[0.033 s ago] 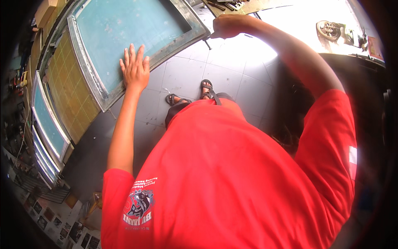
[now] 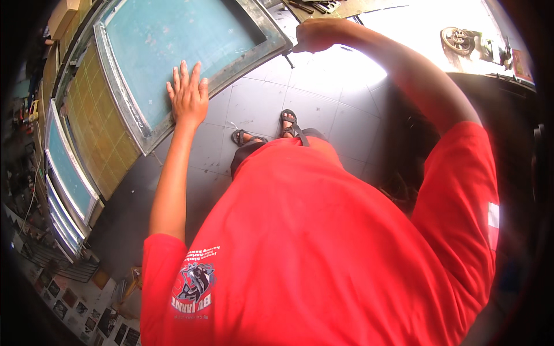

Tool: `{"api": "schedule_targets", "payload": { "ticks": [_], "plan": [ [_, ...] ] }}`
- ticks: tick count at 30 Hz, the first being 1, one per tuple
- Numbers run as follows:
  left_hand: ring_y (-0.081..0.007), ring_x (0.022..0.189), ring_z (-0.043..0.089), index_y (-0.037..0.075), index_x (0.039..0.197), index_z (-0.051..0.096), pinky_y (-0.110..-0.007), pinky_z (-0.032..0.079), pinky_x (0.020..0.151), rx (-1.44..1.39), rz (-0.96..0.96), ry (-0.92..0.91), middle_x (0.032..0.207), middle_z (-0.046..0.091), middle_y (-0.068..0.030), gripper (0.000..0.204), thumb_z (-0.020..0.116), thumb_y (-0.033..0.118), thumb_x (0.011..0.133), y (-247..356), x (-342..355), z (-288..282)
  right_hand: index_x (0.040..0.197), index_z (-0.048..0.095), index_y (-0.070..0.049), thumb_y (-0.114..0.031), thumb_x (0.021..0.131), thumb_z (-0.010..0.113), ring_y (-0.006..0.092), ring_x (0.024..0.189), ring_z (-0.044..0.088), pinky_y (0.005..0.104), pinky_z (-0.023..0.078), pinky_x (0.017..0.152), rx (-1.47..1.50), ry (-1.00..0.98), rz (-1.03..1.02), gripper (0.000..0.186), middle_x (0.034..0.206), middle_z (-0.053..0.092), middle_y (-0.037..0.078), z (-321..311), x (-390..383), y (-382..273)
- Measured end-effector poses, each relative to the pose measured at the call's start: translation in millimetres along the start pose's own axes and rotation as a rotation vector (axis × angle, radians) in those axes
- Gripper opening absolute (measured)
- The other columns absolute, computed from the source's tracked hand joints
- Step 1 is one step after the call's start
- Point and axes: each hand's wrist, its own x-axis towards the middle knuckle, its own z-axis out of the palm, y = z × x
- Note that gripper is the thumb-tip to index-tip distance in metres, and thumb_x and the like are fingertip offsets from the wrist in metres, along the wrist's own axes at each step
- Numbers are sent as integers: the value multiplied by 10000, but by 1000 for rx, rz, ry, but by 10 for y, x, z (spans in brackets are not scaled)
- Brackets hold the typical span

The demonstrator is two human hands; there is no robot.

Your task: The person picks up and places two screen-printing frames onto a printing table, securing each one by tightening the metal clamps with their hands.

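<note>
A screen printing frame (image 2: 265, 46) with teal mesh and grey metal border lies tilted at the upper left. My left hand (image 2: 186, 95) rests on the mesh near the lower edge, fingers stretched and spread. My right hand (image 2: 314, 36) is closed at the frame's right corner, beside a small dark metal bolt or clamp (image 2: 288, 60); what its fingers grip is hidden. Under and left of the frame is a yellowish gridded board (image 2: 101, 121).
More teal screens (image 2: 72, 173) stand stacked at the left. Tools (image 2: 311, 7) lie on a bench at top. A wheeled item (image 2: 459, 40) is in the bright area at upper right. Below are my sandalled feet (image 2: 288, 120) on grey tiles (image 2: 254, 98); papers (image 2: 81, 311) show at lower left.
</note>
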Motion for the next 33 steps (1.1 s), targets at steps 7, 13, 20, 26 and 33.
{"api": "schedule_targets", "payload": {
  "ticks": [7, 13, 20, 26, 33],
  "plan": [
    [-373, 1412, 181, 207, 1441, 360, -571, 123, 1119, 5, 16, -1, 1521, 248, -162, 496, 354, 377, 975, 25, 24, -28, 749, 718, -20, -360, 865, 550, 215, 636, 634, 358, 491, 642, 7, -155, 9, 397, 683, 679, 110, -121, 102, 116],
    [-367, 1413, 186, 196, 1434, 373, -562, 120, 1122, 15, 6, 3, 1517, 262, -158, 487, 330, 383, 987, 15, 65, -16, 714, 712, -67, -449, 880, 574, 184, 575, 583, 361, 452, 545, 81, -27, -94, 439, 614, 620, 42, -256, 63, 168],
    [-371, 1414, 171, 169, 1435, 370, -558, 96, 1127, -25, -7, 6, 1519, 241, -177, 523, 379, 391, 961, 34, 60, -50, 639, 681, -57, -515, 895, 541, 213, 603, 613, 370, 488, 608, -44, 22, 85, 543, 605, 627, 74, -206, -43, -65],
    [-377, 1412, 172, 157, 1423, 389, -561, 96, 1126, -44, -24, 29, 1511, 255, -186, 517, 386, 378, 956, 43, 55, -36, 689, 683, -39, -493, 885, 580, 209, 634, 643, 367, 512, 595, -229, 66, 98, 504, 687, 662, 71, -296, -99, -294],
    [-374, 1412, 179, 164, 1426, 388, -574, 86, 1121, -76, -23, 95, 1507, 278, -168, 528, 362, 427, 969, 44, 44, 13, 794, 719, -114, -245, 672, 744, 183, 718, 648, 317, 474, 539, -1008, -142, 214, 181, 800, 686, 42, 10, 349, -1339]
  ]
}}
